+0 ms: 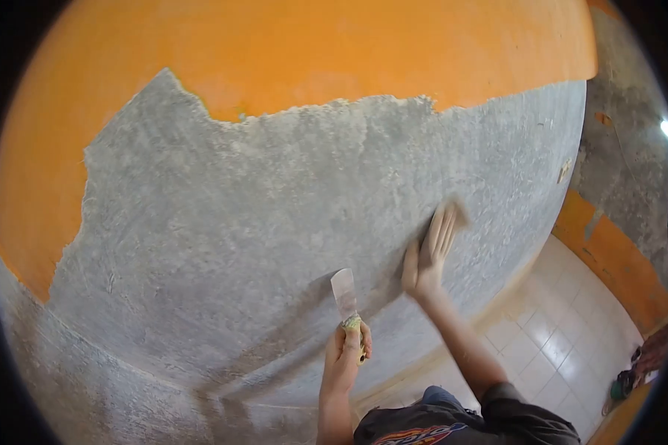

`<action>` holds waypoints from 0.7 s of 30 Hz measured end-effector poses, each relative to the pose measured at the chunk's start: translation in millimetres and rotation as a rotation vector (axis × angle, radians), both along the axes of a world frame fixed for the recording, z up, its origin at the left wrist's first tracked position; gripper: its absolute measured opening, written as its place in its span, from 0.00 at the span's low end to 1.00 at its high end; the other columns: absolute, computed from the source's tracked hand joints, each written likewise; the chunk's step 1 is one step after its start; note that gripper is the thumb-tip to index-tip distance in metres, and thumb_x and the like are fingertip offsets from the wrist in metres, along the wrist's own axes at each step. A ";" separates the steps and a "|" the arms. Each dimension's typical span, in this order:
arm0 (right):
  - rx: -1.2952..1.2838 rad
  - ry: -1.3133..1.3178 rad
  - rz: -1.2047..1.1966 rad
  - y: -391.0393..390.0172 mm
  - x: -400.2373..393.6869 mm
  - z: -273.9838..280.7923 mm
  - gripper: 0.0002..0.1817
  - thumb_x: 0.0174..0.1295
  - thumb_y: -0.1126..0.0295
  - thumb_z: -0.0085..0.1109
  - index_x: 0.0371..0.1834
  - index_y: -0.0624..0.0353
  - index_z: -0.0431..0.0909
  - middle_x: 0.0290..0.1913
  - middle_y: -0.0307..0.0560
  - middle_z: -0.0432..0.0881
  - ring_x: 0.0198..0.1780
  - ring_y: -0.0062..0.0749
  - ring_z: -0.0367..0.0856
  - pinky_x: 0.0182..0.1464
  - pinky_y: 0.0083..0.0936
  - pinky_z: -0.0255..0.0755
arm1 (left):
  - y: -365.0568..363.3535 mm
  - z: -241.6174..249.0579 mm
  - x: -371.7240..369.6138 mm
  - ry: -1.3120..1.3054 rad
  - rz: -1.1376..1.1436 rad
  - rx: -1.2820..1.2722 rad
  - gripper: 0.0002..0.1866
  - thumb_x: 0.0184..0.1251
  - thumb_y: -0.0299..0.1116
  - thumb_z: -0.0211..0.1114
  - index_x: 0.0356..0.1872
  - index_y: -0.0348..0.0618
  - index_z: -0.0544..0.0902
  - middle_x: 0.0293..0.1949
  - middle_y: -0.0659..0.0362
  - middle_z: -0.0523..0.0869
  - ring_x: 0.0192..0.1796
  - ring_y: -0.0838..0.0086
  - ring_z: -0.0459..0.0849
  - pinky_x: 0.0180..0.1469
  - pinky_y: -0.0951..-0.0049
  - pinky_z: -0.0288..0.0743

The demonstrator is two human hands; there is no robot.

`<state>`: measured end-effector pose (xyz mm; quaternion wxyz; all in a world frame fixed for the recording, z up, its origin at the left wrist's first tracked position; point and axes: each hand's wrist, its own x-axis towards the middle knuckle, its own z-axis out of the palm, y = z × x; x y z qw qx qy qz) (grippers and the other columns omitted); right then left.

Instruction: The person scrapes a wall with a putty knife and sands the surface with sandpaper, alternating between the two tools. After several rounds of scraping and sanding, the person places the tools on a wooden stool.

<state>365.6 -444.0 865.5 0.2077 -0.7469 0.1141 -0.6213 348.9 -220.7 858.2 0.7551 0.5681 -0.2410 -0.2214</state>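
My left hand point(344, 348) is wrapped round the yellowish handle point(352, 324) of a putty knife, whose wide metal blade point(344, 291) points up beside the grey wall. Farther right, my right hand point(432, 256) lies against the bare grey wall surface point(274, 200), its fingers stretched upward. A small brownish thing point(459, 213) shows blurred at those fingertips; whether the hand holds it is unclear. Orange paint point(312, 52) covers the wall above, ending in a jagged edge over the grey area.
Pale floor tiles point(549, 341) lie at the lower right. Another wall point(620, 148), grey with an orange lower band point(616, 259), stands at the right. Dark and reddish items point(631, 374) are at the lower right edge. A small outlet-like fitting point(565, 170) sits on the grey wall.
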 end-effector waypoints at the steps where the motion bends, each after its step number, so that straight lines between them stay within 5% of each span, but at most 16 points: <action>1: 0.023 -0.038 -0.032 -18.0 -1.5 30.4 0.36 0.65 0.68 0.45 0.73 0.73 0.45 0.74 0.75 0.43 0.76 0.68 0.36 0.73 0.56 0.30 | -3.6 -2.3 -0.9 0.017 0.003 0.012 0.18 0.76 0.48 0.48 0.42 0.42 0.73 0.27 0.61 0.73 0.28 0.78 0.72 0.31 0.74 0.68; 6: -0.135 -0.035 -0.019 -52.3 -9.8 82.1 0.36 0.64 0.69 0.46 0.72 0.75 0.47 0.73 0.75 0.44 0.75 0.70 0.38 0.74 0.55 0.33 | -32.6 6.1 -10.1 0.137 -0.069 -0.096 0.19 0.74 0.52 0.50 0.34 0.47 0.70 0.18 0.63 0.69 0.19 0.79 0.66 0.22 0.77 0.62; 12: -0.064 0.181 0.083 -30.6 -17.6 -63.6 0.43 0.60 0.66 0.51 0.71 0.81 0.40 0.71 0.85 0.42 0.71 0.82 0.39 0.70 0.65 0.34 | -62.0 -14.2 -6.1 0.192 -0.180 -0.149 0.28 0.70 0.63 0.45 0.34 0.44 0.70 0.15 0.65 0.67 0.15 0.82 0.62 0.18 0.80 0.57; 14: -0.032 0.097 0.050 -53.3 -13.2 -49.7 0.42 0.61 0.67 0.50 0.71 0.79 0.41 0.71 0.83 0.41 0.73 0.79 0.38 0.71 0.63 0.33 | -72.9 -12.2 -4.4 0.258 -0.188 -0.204 0.30 0.70 0.65 0.43 0.35 0.43 0.71 0.15 0.66 0.67 0.15 0.83 0.62 0.18 0.80 0.57; 18: -0.082 -0.049 -0.026 -119.8 -20.0 84.1 0.38 0.61 0.69 0.48 0.71 0.79 0.44 0.71 0.81 0.44 0.74 0.74 0.39 0.73 0.58 0.33 | -88.9 -3.5 -5.2 0.198 -0.107 -0.119 0.33 0.71 0.65 0.42 0.40 0.40 0.73 0.16 0.65 0.67 0.15 0.82 0.61 0.19 0.80 0.56; 21: -0.176 -0.080 -0.078 -131.6 -16.0 99.8 0.38 0.62 0.66 0.48 0.70 0.80 0.47 0.70 0.82 0.47 0.73 0.77 0.42 0.71 0.61 0.36 | -102.0 -1.6 -8.5 0.153 -0.054 -0.059 0.33 0.72 0.64 0.40 0.39 0.40 0.74 0.16 0.65 0.67 0.15 0.82 0.61 0.19 0.80 0.56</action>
